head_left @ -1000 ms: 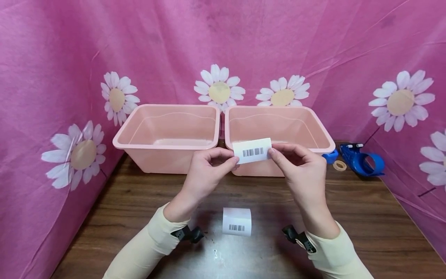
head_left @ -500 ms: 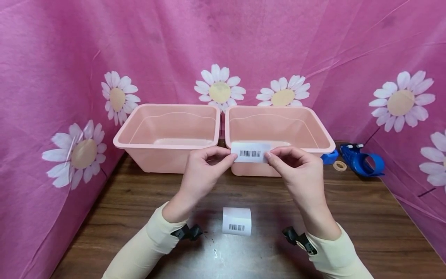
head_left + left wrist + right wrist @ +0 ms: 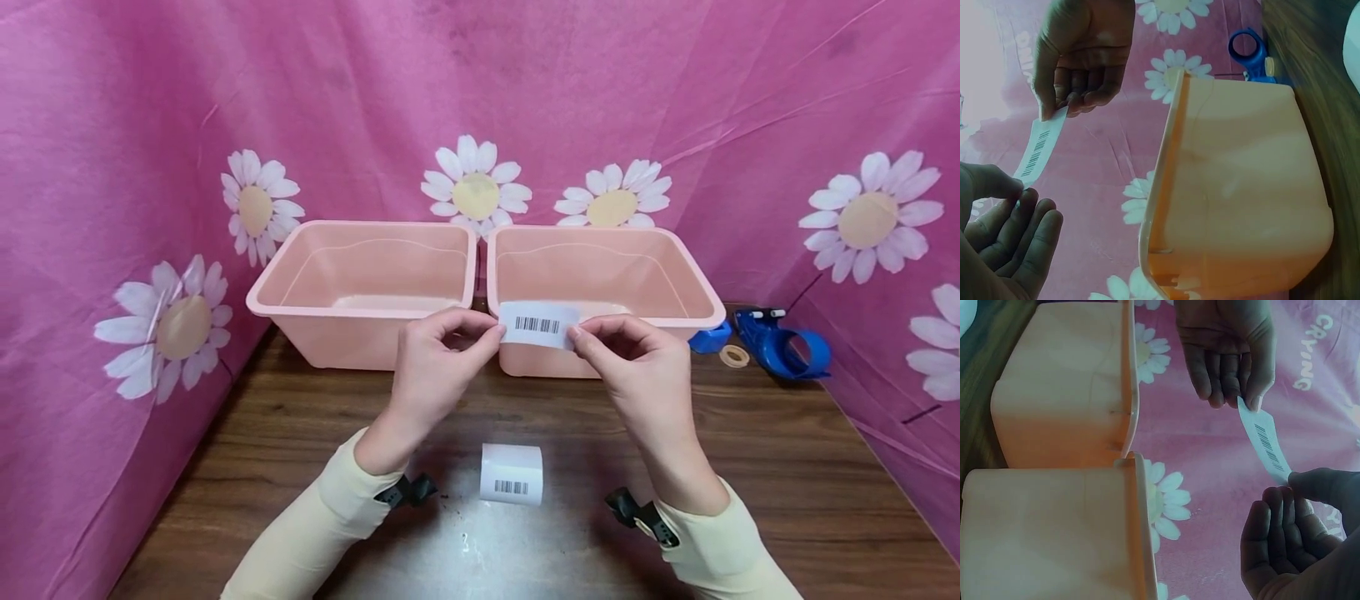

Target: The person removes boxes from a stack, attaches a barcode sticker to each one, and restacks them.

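"So, where is the label (image 3: 537, 324)?"

"Up in the air in front of the right pink tub (image 3: 600, 271), barcode toward you, slightly bowed. Your left grip (image 3: 433, 362) pinches one end, your right grip (image 3: 651, 375) the other."

"What could go wrong?"

"Pulling unevenly might crease or tear it; if its back is sticky, which I cannot tell, it could cling to either grip. Below, a white label roll (image 3: 512, 473) rests on the brown worktop (image 3: 300, 454); a low sweep might knock it."

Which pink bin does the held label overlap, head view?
The right bin: the label crosses its front rim. The left bin has only the left hand before it.
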Available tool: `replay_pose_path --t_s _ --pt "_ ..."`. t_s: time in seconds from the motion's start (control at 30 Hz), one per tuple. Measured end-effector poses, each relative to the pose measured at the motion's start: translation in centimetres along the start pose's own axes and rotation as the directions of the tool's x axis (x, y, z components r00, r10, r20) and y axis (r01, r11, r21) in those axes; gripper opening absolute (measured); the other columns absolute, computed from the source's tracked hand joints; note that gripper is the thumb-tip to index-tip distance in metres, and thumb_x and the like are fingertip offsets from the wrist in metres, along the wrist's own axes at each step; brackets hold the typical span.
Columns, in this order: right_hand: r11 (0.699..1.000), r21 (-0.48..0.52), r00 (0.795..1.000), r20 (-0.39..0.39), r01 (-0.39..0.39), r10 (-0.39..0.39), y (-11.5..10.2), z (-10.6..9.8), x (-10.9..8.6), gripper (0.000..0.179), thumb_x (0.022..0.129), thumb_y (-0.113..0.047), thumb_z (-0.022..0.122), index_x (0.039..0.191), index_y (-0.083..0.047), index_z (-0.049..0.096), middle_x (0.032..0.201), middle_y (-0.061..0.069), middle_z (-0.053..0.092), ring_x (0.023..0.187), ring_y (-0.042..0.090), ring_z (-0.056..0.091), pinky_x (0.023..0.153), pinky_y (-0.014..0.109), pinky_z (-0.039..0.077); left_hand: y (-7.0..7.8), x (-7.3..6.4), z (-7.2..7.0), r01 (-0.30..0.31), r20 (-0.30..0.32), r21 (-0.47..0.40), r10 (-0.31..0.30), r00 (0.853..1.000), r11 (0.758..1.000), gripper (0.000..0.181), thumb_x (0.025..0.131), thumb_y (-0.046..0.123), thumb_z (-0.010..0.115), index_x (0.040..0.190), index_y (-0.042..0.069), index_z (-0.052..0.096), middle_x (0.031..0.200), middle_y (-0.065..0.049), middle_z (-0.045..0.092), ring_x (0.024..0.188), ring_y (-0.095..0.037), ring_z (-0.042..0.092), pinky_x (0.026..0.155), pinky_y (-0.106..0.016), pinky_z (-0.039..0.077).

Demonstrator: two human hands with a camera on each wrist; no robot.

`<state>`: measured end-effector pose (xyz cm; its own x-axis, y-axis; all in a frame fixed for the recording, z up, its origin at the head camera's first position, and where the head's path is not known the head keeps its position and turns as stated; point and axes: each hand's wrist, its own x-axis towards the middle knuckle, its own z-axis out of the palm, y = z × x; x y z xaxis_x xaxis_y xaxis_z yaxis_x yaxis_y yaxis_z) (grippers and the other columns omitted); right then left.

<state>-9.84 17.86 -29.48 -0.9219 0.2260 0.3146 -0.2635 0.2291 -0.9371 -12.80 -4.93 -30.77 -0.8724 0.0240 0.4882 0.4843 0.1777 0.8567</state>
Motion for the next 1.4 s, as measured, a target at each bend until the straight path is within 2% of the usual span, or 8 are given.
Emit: replay_pose_path --t_s 0.17,0.47,0.6,0.7,0.83,0.97,1.17,1.4 --pt "1.000 -0.009 0.999 0.044 -0.016 0.016 0.3 0.6 -0.1 0.018 0.096 -0.017 0.091 0.106 -0.002 0.086 0.096 -0.009 0.080 0.085 0.012 0.072 0.072 0.018 0.062 -0.3 -0.5 -0.6 -0.012 -0.016 0.047 0.013 1.000 0.999 0.004 0.094 0.009 0.088 0.097 0.005 0.088 0.093 -0.012 0.085 0.078 -0.007 0.073 0.074 -0.018 0.063" --pt "0.994 -0.064 0.986 0.141 -0.084 0.092 1.9 3.0 0.2 0.022 0.096 -0.022 0.092 0.106 -0.004 0.087 0.086 -0.014 0.080 0.082 0.008 0.072 0.072 0.019 0.061 -2.1 -1.6 -3.0 0.066 -0.039 0.202 -0.060 0.997 0.977 0.005 0.094 0.015 0.090 0.098 0.011 0.089 0.091 -0.005 0.086 0.079 -0.007 0.071 0.074 -0.017 0.057" --pt "0.991 -0.098 0.971 0.212 -0.088 0.107 2.8 5.2 0.6 0.019 0.096 -0.021 0.091 0.106 -0.005 0.087 0.089 -0.004 0.084 0.084 0.007 0.074 0.075 0.018 0.059 -3.3 -2.2 -4.7 0.104 -0.031 0.262 -0.099 0.995 0.960 0.006 0.094 0.016 0.091 0.099 0.012 0.090 0.092 -0.004 0.086 0.078 -0.008 0.072 0.073 -0.018 0.057" --pt "0.989 -0.135 0.955 0.282 -0.055 0.092 3.3 7.1 0.6 0.014 0.097 -0.020 0.089 0.105 -0.008 0.089 0.096 0.004 0.086 0.087 0.011 0.072 0.077 0.019 0.055 -4.2 -2.7 -6.3 0.110 -0.036 0.313 -0.104 0.994 0.943 0.007 0.093 0.014 0.092 0.099 0.011 0.090 0.092 -0.005 0.087 0.079 -0.009 0.072 0.072 -0.016 0.056" --pt "0.979 -0.202 0.925 0.375 0.014 0.064 3.6 9.6 0.4 0.011 0.098 -0.021 0.088 0.105 -0.013 0.090 0.104 0.003 0.088 0.089 0.012 0.068 0.078 0.021 0.051 -5.6 -3.4 -8.3 0.114 -0.064 0.383 -0.097 0.993 0.917 0.007 0.093 0.013 0.092 0.098 0.010 0.090 0.092 -0.006 0.087 0.079 -0.009 0.071 0.071 -0.014 0.052" --pt "0.969 -0.237 0.887 0.458 0.064 0.053 3.8 11.4 0.2 0.014 0.099 -0.024 0.086 0.109 -0.015 0.090 0.111 0.002 0.087 0.093 0.014 0.070 0.083 0.026 0.055 -6.5 -3.9 -9.9 0.167 -0.108 0.405 -0.134 0.985 0.899 0.007 0.094 0.017 0.092 0.098 0.011 0.090 0.092 -0.007 0.087 0.078 -0.003 0.069 0.069 -0.010 0.050" --pt "0.954 -0.252 0.851 0.526 0.159 -0.003 3.6 13.2 0.2 0.020 0.103 -0.022 0.081 0.117 -0.011 0.089 0.120 0.005 0.086 0.119 0.022 0.079 0.104 0.044 0.064 -7.1 -3.9 -11.5 0.213 -0.173 0.425 -0.152 0.973 0.880 0.008 0.096 0.020 0.091 0.099 0.013 0.091 0.094 -0.007 0.087 0.076 0.006 0.065 0.068 -0.009 0.047" --pt "0.950 -0.236 0.822 0.569 0.203 -0.034 3.6 15.2 0.1 0.024 0.106 -0.020 0.077 0.125 -0.009 0.086 0.127 0.008 0.084 0.126 0.024 0.077 0.109 0.047 0.063 -8.3 -3.8 -12.6 0.215 -0.209 0.469 -0.129 0.969 0.856 0.008 0.096 0.017 0.090 0.102 0.012 0.091 0.096 -0.009 0.088 0.074 0.006 0.065 0.066 -0.007 0.045"
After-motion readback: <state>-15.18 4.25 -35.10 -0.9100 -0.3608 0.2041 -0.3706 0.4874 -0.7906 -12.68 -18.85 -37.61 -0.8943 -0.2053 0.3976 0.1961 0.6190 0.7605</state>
